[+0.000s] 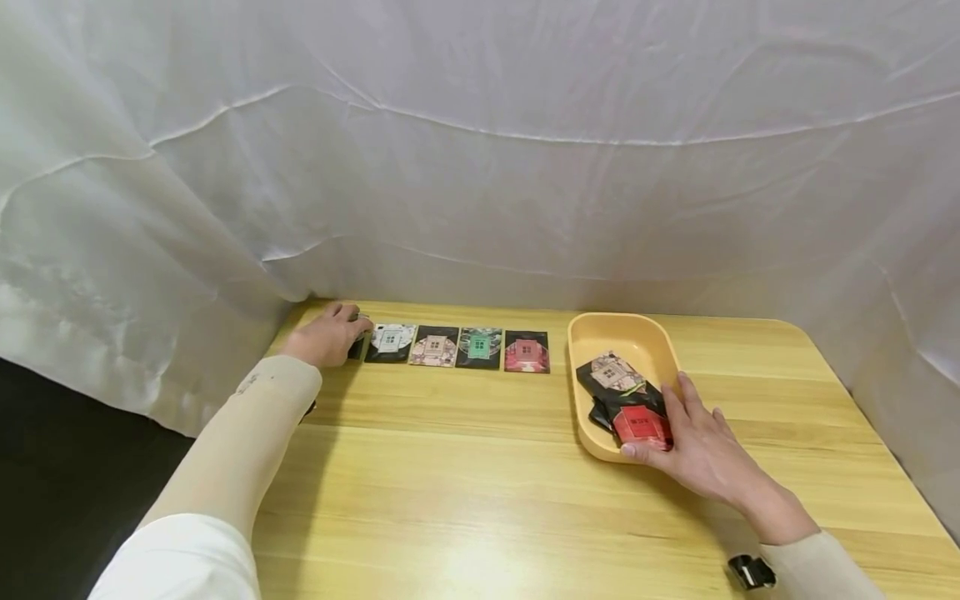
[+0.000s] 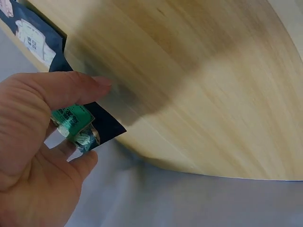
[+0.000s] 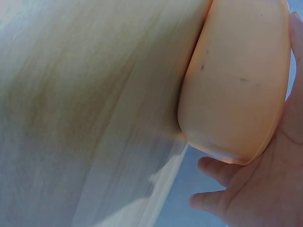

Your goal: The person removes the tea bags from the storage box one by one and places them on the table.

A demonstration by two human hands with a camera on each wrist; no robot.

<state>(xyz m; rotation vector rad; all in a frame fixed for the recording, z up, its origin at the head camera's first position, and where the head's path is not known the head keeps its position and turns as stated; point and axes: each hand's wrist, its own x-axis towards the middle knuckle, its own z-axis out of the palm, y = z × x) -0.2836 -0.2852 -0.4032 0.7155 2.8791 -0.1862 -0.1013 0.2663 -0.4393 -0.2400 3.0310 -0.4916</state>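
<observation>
At the left end of a row of sachets, my left hand (image 1: 330,335) pinches a dark sachet with a green label (image 2: 73,119) between thumb and fingers. In the head view the hand mostly hides that sachet. Beside it lies a black-and-white sachet (image 1: 390,342), followed by a pink-and-black one (image 1: 434,347), a green one (image 1: 480,348) and a red-pink one (image 1: 527,352). My right hand (image 1: 701,446) rests spread against the near right corner of a yellow tray (image 1: 581,417), its fingers fairly straight. In the tray lie a red-labelled sachet (image 1: 641,423) and a beige-patterned sachet (image 1: 611,373), overlapping.
The wooden table (image 1: 420,483) carries the row and the tray near its back edge. A pale cloth curtain (image 1: 480,192) hangs behind and along both sides. A dark area (image 1: 67,492) lies off the table's left side.
</observation>
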